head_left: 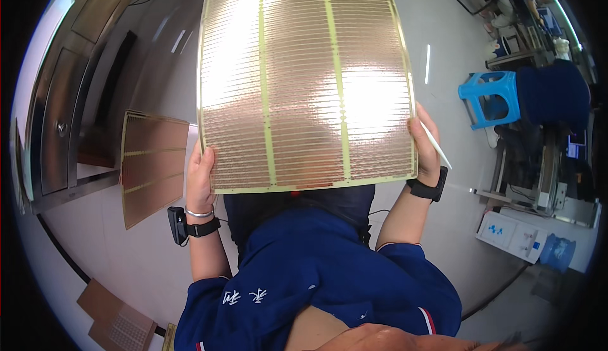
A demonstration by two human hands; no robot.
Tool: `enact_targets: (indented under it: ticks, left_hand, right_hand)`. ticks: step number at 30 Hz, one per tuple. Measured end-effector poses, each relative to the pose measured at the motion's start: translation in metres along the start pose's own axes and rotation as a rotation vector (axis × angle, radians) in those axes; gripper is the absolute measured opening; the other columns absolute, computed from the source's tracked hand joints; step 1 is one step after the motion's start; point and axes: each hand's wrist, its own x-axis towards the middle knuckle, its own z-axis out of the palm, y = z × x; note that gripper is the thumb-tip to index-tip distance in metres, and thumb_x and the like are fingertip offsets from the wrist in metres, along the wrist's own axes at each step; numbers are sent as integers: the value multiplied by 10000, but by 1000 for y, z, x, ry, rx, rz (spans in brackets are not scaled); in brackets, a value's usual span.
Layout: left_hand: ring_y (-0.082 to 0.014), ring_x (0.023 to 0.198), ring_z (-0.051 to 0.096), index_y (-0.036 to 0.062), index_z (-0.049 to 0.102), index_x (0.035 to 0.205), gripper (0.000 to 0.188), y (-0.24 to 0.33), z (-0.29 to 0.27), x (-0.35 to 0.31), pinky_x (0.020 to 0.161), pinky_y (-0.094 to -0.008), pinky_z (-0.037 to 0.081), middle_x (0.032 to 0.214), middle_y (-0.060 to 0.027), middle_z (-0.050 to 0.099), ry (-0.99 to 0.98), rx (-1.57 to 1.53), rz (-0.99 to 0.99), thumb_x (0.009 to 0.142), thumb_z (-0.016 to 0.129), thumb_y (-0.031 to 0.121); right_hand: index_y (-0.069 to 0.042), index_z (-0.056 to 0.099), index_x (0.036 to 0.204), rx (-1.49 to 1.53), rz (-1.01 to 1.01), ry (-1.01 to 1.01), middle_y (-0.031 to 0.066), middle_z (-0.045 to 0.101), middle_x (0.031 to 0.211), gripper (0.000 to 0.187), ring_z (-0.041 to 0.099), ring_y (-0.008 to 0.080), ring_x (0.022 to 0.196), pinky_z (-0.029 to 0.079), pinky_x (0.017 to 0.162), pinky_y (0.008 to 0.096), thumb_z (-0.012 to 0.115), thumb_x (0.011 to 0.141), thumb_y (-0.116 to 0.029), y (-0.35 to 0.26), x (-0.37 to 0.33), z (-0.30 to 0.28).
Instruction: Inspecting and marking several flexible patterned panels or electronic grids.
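A large copper-coloured circuit board panel with yellow-green strips and borders is held up in front of my body. It carries many fine rows, and bright glare covers parts of its face. My left hand grips the lower left edge, thumb on the face and fingers mostly hidden behind. On the opposite edge my right hand pinches the panel, its thumb also on the face. A slim white pen-like stick juts out from that right hand; its other end is hidden.
Similar copper-coloured panels lean at the left, beside a metal cabinet. Brown cardboard lies at the lower left. On the right are a blue plastic stool, a person in dark clothing at a bench, and a water dispenser.
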Motion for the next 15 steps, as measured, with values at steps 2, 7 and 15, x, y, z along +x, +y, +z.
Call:
enact_targets:
  ticks: [2,7,15]
  left_hand:
    - [-162,1114,512,-30,338,1337,460,0,-2,-1,948,-288,418,1263,-121,498,-39,6,5,964,437,219]
    - [-216,1174,479,-12,326,1354,562,3,-4,0,999,-347,385,1312,-139,466,-121,-348,38,963,379,388]
    - [-267,1225,414,92,281,1365,773,-18,73,3,1012,-428,377,1335,-130,407,-151,-559,139,814,563,555]
  right_hand:
    - [80,436,1270,10,-15,-5,160,555,1167,526,536,193,1059,416,901,293,543,898,-275,0,0,4]
    - [71,423,1278,156,-23,-32,157,561,1156,499,550,179,1045,436,884,278,531,911,-249,9,6,5]
    - [15,297,1361,536,-16,-42,122,488,1258,553,482,190,1151,390,977,315,553,890,-119,45,3,66]
